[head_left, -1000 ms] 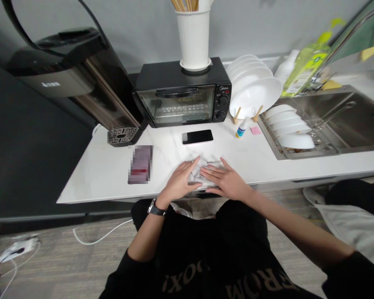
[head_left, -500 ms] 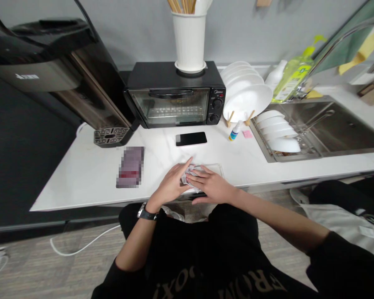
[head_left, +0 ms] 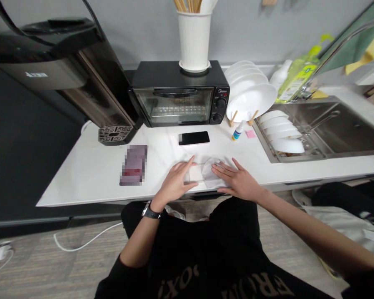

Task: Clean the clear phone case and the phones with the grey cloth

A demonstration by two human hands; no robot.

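A flat, clear rectangular case (head_left: 195, 173), like a phone case, lies near the counter's front edge, its right part covered by a thin grey-white cloth (head_left: 212, 176). My left hand (head_left: 173, 180) grips the left end of the case between thumb and index finger. With fingers stretched out, my right hand (head_left: 238, 180) presses the cloth onto the right part of the case and holds it there. A phone (head_left: 193, 138) rests screen up beyond both hands. Farther right stands a small spray bottle (head_left: 237, 131) by a pink sticky note (head_left: 251, 134).
A toaster oven (head_left: 179, 106) stands at the back, with a white cup of chopsticks (head_left: 195, 39) on top. A drinks machine (head_left: 90, 83) is at left, near a blurred purple packet (head_left: 134, 164). Racked plates (head_left: 252, 101) and a sink (head_left: 355, 124) with bowls (head_left: 282, 133) are at right.
My right hand has slid right with the cloth, uncovering the left part of the clear case. My left hand stays at the case's left end. The view has shifted slightly.
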